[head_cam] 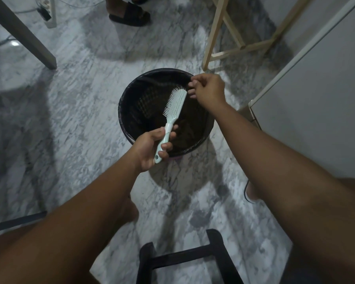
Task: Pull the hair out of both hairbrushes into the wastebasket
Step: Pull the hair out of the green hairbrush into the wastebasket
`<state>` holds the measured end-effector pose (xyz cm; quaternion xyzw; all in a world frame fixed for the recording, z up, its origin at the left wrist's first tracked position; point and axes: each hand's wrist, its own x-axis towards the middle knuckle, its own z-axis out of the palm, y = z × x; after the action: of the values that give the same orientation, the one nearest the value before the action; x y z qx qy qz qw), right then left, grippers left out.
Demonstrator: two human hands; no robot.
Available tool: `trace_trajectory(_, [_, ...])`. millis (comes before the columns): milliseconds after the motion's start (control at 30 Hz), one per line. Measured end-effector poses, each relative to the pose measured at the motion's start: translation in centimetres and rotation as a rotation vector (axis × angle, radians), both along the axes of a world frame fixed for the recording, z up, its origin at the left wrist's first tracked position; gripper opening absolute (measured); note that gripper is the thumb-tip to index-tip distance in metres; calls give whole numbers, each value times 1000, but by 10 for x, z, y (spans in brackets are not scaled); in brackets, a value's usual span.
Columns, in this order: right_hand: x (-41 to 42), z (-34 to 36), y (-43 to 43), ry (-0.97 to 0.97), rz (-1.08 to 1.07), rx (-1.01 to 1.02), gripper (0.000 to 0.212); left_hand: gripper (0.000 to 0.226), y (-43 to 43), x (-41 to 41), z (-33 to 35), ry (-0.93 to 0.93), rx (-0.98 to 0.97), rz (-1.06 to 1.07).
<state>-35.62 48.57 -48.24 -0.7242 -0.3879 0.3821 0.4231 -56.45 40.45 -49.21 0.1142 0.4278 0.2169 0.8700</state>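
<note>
Right hand (pixel 208 87) hangs over the far rim of the bin, knuckles up, with its fingers curled. The fingertips (pixel 191 84) are drawn together in a pinch just at the tip of the brush head. What they nip is most likely a tuft of hair, though any strands are too fine and dark to make out against the liner. The forearm reaches in long and nearly straight from the lower right.

Left hand (pixel 150 148) is wrapped round the handle of the pale mint-green plastic hairbrush (pixel 175 103). It holds the brush slanted up and away, bristles turned leftward, with the head over the mouth of the round wastebasket with a black liner (pixel 123 103). The wastebasket stands on the grey-veined marble floor (pixel 80 111).

Judging by this, the step in hand is stripping the first brush. The next move calls for drawing the pinch up and off the bristles while the left hand keeps the brush steady, then releasing over the opening so that nothing drifts onto the floor. No second brush is in view, so that half of the job appears to remain.
</note>
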Motion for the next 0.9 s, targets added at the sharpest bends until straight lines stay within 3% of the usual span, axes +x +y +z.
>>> trace_trajectory(133, [-9, 1, -3, 157, 123, -52, 30, 37, 2, 4, 2, -33, -17, 52])
trace_trajectory(233, [-9, -1, -12, 39, 321, -25, 64, 36, 6, 4, 4, -18, -4, 61])
trace_trajectory(300, [-6, -5, -10, -17, 290, -7, 55, 35, 6, 2, 4, 13, 20, 50])
trace_trajectory(400, [-7, -9, 0, -48, 173, -18, 16, 33, 4, 2, 3, 63, 62, 46])
trace_trajectory(500, [-19, -2, 2, -40, 80, -47, 19, 28, 2, 7, 2, 139, 115, 47])
trace_trajectory(533, [-24, 0, 1, -93, 124, -60, 31, 28, 2, 9, 1, 181, 146, 33])
trace_trajectory(633, [-37, 2, -1, -317, 430, -220, 95, 31, 0, 14, 0, 334, 290, -60])
trace_trajectory(667, [-39, -1, 0, -382, 464, -226, 95, 30, -1, 15, 0, 367, 330, -78])
trace_trajectory(767, [-36, -1, 11, -414, 257, -152, 32, 32, -2, 15, -2, 423, 400, -87])
trace_trajectory(800, [-33, 0, 16, -383, 210, -157, 22, 33, -2, 12, -3, 434, 413, -94])
trace_trajectory(900, [-22, 2, 28, -249, 91, -233, 29, 35, -1, 3, -6, 395, 395, -109])
